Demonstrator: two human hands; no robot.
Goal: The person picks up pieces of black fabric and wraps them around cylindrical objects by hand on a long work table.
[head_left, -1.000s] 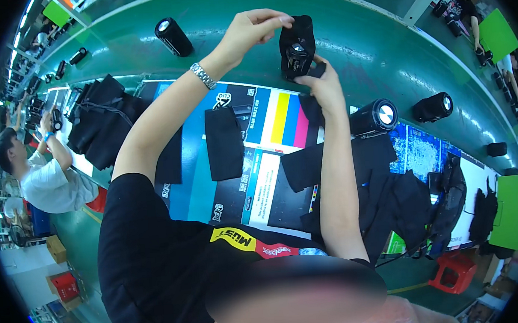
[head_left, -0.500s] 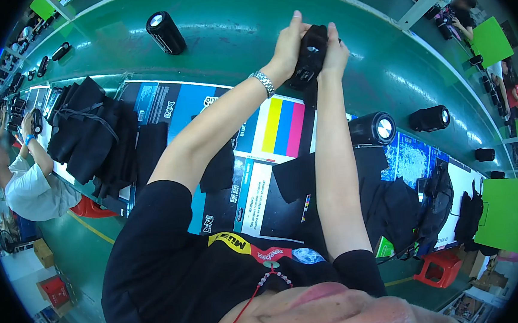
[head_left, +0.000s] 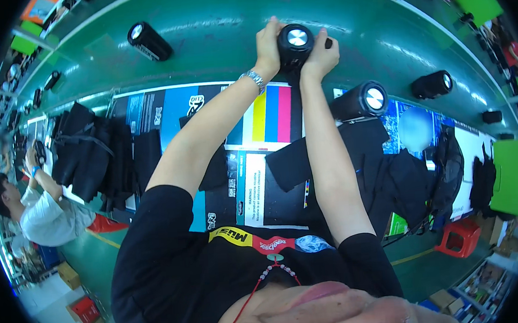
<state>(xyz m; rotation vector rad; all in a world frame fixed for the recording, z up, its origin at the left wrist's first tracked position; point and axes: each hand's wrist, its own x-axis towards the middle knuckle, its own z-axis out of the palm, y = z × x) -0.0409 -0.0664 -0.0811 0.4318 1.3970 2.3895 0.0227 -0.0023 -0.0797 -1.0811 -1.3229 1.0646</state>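
Observation:
Both my hands hold a black cylindrical speaker [head_left: 295, 56] over the far side of the bench, its round silver end turned up toward me. My left hand [head_left: 267, 48], with a metal band at the wrist, is closed on its left side. On the right side my right hand [head_left: 321, 60] grips it, and a small black piece pokes out by its fingers, too small to name. Nearer and to the right, a similar speaker [head_left: 360, 101] lies with its silver end facing right. Under my forearms are printed sheets [head_left: 255, 189] and black cloth pieces [head_left: 292, 162].
More black speakers lie on the green surface, one at the far left [head_left: 150, 43] and another at the right [head_left: 431, 85]. A pile of black fabric [head_left: 84, 149] covers the bench's left. A co-worker [head_left: 52, 215] sits there. A red stool [head_left: 458, 239] stands at lower right.
The speaker in my hands has been turned, so its silver end now faces me instead of its dark side. Both hands have shifted slightly left. The co-worker appears lower in view.

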